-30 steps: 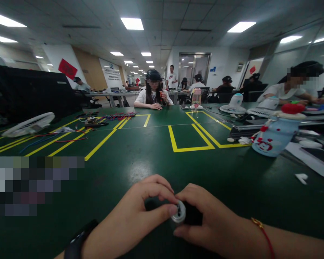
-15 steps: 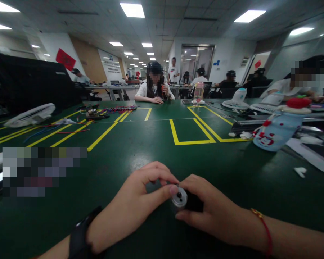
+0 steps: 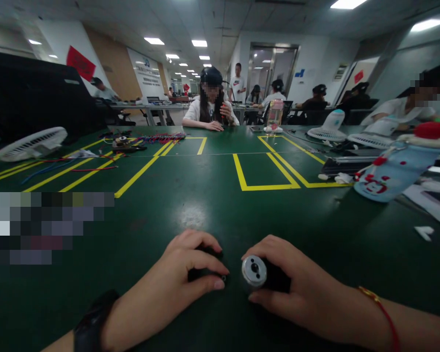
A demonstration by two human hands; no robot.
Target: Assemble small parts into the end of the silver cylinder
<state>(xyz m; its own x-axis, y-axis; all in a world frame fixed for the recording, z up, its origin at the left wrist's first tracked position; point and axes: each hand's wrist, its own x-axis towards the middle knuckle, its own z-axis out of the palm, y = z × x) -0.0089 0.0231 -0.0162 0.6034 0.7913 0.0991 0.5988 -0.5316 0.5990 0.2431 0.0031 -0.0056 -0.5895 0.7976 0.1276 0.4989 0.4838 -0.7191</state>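
Observation:
A silver metal cylinder, round like a small motor, stands upright on the green table with several dark holes in its top face. My right hand is closed around its right side, thumb in front and forefinger behind. To the left, apart from the cylinder, my left hand pinches a tiny dark piece between thumb and forefinger. Its end looks ring-like, but it is too small to name. The other left fingers curl above the table.
Yellow tape marks the green table. A light-blue bottle with a red top stands at right, near white earbuds. Wires and a white fan lie at left. A person sits opposite.
My left hand has drawn away to the left from the cylinder's top, carrying a tiny piece. A hole now shows where its fingers were. My right hand still holds the cylinder.

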